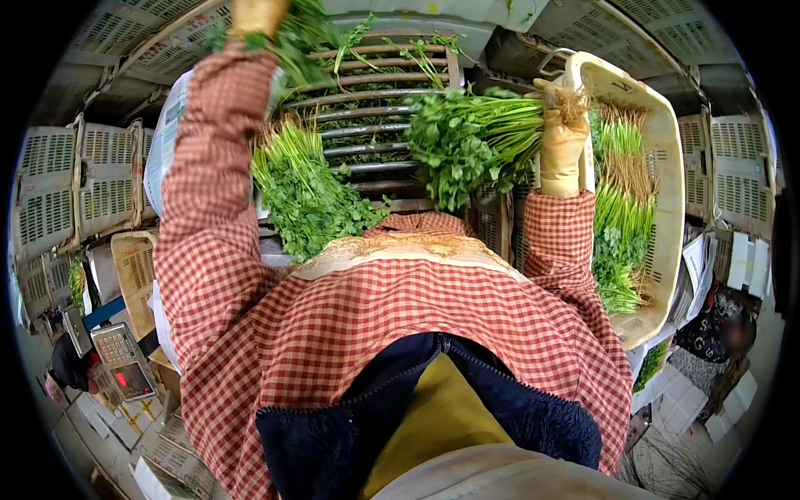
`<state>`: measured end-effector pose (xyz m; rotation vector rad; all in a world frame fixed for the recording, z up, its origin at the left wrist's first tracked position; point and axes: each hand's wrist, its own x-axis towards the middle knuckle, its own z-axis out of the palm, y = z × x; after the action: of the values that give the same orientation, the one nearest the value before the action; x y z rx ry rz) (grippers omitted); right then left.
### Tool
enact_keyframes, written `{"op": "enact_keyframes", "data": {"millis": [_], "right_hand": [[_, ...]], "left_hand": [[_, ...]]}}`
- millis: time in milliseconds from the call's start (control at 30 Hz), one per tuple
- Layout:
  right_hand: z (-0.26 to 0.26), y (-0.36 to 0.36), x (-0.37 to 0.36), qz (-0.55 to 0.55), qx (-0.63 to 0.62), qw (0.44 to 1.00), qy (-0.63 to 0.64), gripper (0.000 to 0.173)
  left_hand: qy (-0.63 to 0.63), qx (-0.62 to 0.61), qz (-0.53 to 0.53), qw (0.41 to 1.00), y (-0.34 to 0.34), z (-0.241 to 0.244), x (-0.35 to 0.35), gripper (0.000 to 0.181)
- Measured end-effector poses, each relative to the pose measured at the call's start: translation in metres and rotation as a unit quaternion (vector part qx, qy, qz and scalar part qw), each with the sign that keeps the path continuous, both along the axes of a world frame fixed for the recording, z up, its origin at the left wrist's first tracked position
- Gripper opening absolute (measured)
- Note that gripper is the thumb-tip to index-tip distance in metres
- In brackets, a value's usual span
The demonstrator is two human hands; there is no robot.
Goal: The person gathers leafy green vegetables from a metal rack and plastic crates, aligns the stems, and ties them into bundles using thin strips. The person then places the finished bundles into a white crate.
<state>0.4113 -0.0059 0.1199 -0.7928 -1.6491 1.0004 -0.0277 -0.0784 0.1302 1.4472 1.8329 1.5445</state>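
Note:
My right hand (562, 147), in a tan glove, grips a bunch of leafy green herbs (481, 134), likely coriander or celery, by the stems near the roots. Its leaves point left over a slatted rack (369, 114). At the top edge, my gloved left hand (257, 17) is blurred and its fingers are cut off. Blurred loose greens (303, 47) are against it; whether it grips them cannot be told. Another pile of herbs (306, 181) lies at the rack's near left, roots away from me. Beside my right hand, a cream plastic crate (665, 187) holds stacked bunches (622, 212).
Stacked plastic crates (47, 187) line the left, with more crates (740, 169) on the right. A digital scale (122, 359) stands at lower left near a partly visible person (69, 362). Another person (712, 331) is at lower right. Loose sprigs (425, 62) lie across the rack's far slats.

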Motion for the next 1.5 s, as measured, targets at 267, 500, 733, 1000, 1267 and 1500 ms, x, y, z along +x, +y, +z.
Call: {"op": "enact_keyframes", "data": {"millis": [267, 500, 733, 1000, 1267, 1500], "right_hand": [[-0.018, -0.111, 0.004, 0.282, 0.309, 0.899, -0.126, 0.028], [-0.039, -0.133, 0.016, 0.440, 0.145, 0.864, -0.198, 0.071], [0.009, -0.087, -0.013, 0.453, 0.059, 0.879, -0.136, 0.033], [0.103, -0.034, -0.145, 0.453, -0.278, 0.847, -0.007, 0.030], [0.103, -0.088, -0.303, 0.627, -0.159, 0.759, -0.080, 0.028], [0.212, -0.130, -0.358, 0.753, 0.058, 0.647, -0.105, 0.115]], "left_hand": [[0.613, -0.457, 0.085, 0.638, -0.010, -0.067, -0.061, 0.029], [0.409, -0.531, -0.090, 0.737, -0.010, -0.097, 0.000, 0.043], [0.150, -0.334, -0.324, 0.872, -0.037, -0.023, 0.140, 0.057], [-0.449, 0.050, -0.345, 0.823, -0.079, -0.001, 0.222, 0.094], [-0.397, 0.111, -0.036, 0.910, -0.163, 0.024, 0.146, 0.084], [-0.337, 0.426, 0.294, 0.786, -0.191, 0.113, 0.124, 0.056]]}}
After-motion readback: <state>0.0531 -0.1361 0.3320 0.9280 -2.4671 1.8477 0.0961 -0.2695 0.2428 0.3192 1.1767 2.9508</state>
